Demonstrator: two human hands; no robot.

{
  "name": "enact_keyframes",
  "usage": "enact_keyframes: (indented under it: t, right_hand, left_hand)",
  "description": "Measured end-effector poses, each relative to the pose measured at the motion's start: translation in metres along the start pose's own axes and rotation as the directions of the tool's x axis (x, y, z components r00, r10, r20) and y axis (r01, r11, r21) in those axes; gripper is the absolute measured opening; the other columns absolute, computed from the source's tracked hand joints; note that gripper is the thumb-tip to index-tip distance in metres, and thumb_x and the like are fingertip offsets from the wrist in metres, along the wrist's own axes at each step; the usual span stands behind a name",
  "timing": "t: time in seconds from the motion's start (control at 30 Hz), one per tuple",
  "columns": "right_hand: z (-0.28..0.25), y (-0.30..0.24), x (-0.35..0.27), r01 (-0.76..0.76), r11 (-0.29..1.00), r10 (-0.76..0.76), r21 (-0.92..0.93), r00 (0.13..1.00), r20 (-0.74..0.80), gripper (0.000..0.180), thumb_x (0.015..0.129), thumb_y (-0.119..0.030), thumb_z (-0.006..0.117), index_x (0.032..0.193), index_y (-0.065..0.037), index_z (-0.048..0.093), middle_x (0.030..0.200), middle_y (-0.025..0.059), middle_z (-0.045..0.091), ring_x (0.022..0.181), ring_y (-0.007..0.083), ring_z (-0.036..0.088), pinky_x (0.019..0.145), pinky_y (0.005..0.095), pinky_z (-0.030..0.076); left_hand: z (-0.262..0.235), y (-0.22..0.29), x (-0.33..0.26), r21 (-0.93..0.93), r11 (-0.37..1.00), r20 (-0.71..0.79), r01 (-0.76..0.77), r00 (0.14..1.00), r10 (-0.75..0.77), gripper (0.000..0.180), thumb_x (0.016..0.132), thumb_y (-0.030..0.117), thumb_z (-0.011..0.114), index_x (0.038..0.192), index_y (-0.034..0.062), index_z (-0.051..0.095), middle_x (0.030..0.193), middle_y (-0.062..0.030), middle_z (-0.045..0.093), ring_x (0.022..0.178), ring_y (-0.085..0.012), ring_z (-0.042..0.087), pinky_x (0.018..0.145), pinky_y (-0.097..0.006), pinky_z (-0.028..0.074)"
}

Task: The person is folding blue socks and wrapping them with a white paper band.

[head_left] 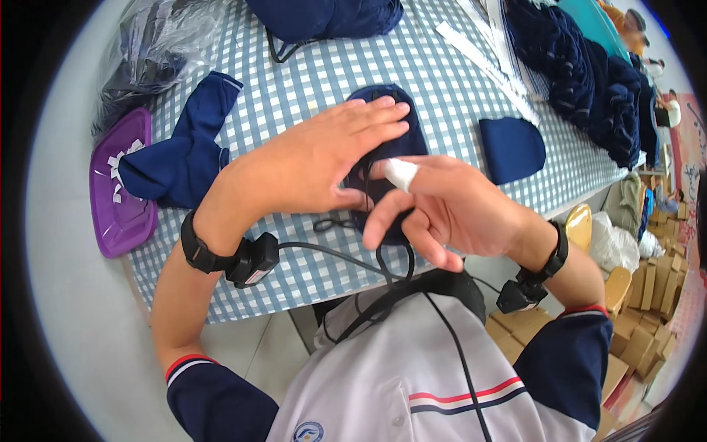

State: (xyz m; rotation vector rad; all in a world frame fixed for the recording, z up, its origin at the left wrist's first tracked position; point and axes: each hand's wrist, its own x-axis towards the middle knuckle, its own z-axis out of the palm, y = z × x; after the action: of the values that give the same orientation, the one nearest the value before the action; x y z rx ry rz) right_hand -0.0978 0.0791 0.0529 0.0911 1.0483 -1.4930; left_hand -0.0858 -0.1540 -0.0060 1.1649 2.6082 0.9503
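A long, rounded navy cloth piece lies in front of me on the checked tablecloth, mostly covered by my hands. My left hand rests flat across it, fingers stretched out and thumb apart. Over its right side is my right hand, its thumb wrapped in white tape and pointing left. The other fingers of that hand are loosely bent and spread, with no object visible in them. A thin dark cord or strap shows by the taped thumb's tip; how it is attached is hidden.
Navy fabric overlaps a purple tray of small white pieces at left. A rounded navy piece lies right. Farther off are a navy bundle, a plastic bag, white strips and dark cloth. Wrist-device cables cross the near edge.
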Motion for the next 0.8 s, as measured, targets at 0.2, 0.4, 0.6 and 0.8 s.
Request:
enact_keyframes:
  t: [0.2,0.4,0.6,0.8]
  right_hand:
    - [-0.005,0.027,0.007,0.007,0.988,-0.019,0.151,0.997,0.074,0.037,0.104,-0.021,0.039,0.122,0.008,0.053,0.087,0.0177,0.072,0.043,0.0147,0.059,0.035,0.0248,0.046]
    - [-0.007,0.077,-0.030,-0.238,0.921,0.378,-0.307,0.733,0.565,0.075,0.091,-0.007,0.068,0.155,-0.004,0.032,0.098,0.0111,0.071,0.054,0.0095,0.059,0.044,0.0200,0.042]
    - [-0.015,0.132,-0.032,0.119,0.877,0.105,-0.466,0.897,0.428,0.078,0.095,-0.012,0.067,0.159,-0.004,0.022,0.100,0.0047,0.063,0.065,0.0081,0.046,0.062,0.0253,0.041]
    - [-0.015,0.136,-0.033,0.031,0.907,0.149,-0.419,0.909,0.390,0.078,0.096,-0.014,0.064,0.159,-0.009,0.019,0.101,0.0019,0.057,0.072,0.0066,0.048,0.067,0.0233,0.043]
  left_hand:
    - [0.003,0.000,0.006,0.076,0.997,-0.046,-0.024,0.999,0.027,0.093,0.066,0.015,0.085,0.149,0.0079,0.043,0.160,-0.0115,0.040,0.149,-0.0334,0.036,0.124,-0.046,0.030]
    - [0.007,-0.002,0.005,0.113,0.993,-0.073,-0.013,0.997,0.022,0.094,0.067,0.020,0.087,0.148,0.0088,0.041,0.160,-0.0116,0.038,0.149,-0.0333,0.035,0.124,-0.046,0.029]
    - [0.015,-0.001,0.005,0.129,0.991,-0.098,0.045,0.995,-0.033,0.090,0.073,0.026,0.083,0.149,0.0073,0.039,0.164,-0.0135,0.032,0.152,-0.0351,0.029,0.126,-0.047,0.024]
    - [0.032,0.015,0.009,0.140,0.983,-0.220,0.118,0.972,-0.085,0.104,0.072,0.042,0.087,0.152,0.0046,0.032,0.164,-0.0168,0.031,0.152,-0.0370,0.028,0.126,-0.049,0.021]
